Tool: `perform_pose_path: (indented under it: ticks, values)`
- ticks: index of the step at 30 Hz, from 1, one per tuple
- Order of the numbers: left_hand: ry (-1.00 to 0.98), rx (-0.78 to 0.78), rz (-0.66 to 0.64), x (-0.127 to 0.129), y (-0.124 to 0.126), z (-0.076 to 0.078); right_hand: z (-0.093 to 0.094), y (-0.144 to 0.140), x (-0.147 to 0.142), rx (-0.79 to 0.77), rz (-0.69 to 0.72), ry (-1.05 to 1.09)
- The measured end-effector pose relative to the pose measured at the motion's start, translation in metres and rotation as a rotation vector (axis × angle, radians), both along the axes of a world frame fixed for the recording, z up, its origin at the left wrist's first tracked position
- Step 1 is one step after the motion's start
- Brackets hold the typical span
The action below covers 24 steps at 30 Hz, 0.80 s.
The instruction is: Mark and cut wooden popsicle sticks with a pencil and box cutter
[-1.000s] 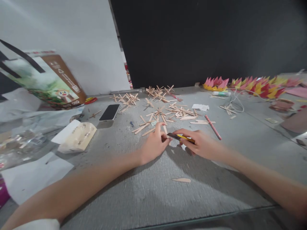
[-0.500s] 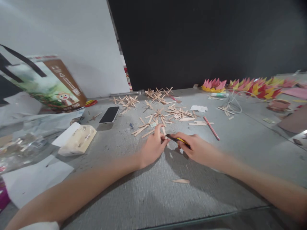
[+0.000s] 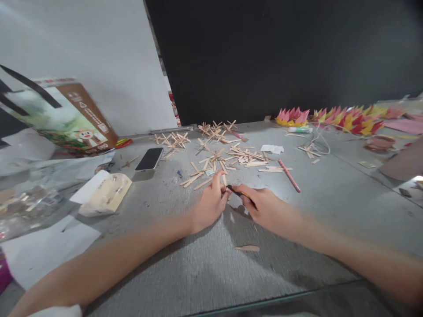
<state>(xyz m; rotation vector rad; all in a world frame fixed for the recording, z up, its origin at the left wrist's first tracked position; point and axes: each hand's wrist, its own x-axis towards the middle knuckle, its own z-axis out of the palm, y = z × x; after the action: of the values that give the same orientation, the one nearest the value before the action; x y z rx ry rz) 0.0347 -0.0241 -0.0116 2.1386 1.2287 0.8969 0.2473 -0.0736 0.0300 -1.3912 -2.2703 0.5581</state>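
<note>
In the middle of the grey table, my left hand (image 3: 209,204) pinches a pale wooden craft stick (image 3: 224,179), whose far part shows beyond the fingers. My right hand (image 3: 264,205) is wrapped around a utility knife (image 3: 243,193) with a dark blade and a black and yellow body. The blade's tip meets the stick close to my left fingertips. A cut stick piece with a pointed end (image 3: 247,248) lies on the table nearer to me. Just past my hands spreads a pile of loose and crossed craft sticks (image 3: 246,156).
A phone (image 3: 150,159) and a soft paper-like pack (image 3: 107,193) lie to the left, before a printed bag (image 3: 76,119). On the right are a pink patterned pencil (image 3: 289,175), a white cable (image 3: 325,143) and pink and yellow folded-paper flowers (image 3: 350,121).
My right hand has turned slightly and come a little closer to my left hand, with the knife's blade still at the stick. The whole view has shifted slightly.
</note>
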Motion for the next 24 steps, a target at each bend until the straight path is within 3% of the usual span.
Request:
perform_pose_path:
  ticks: [6,16,24]
  values:
    - [-0.073,-0.074,0.046,0.002,0.000,0.012,-0.004,0.008,0.001,-0.055,-0.021,0.161]
    - [-0.122,-0.131,0.030,0.001,0.000,0.018,-0.006,0.009,0.003,-0.073,-0.027,0.227]
    - [-0.131,-0.114,-0.020,-0.001,0.003,0.020,-0.006,0.017,0.012,-0.298,-0.022,0.404]
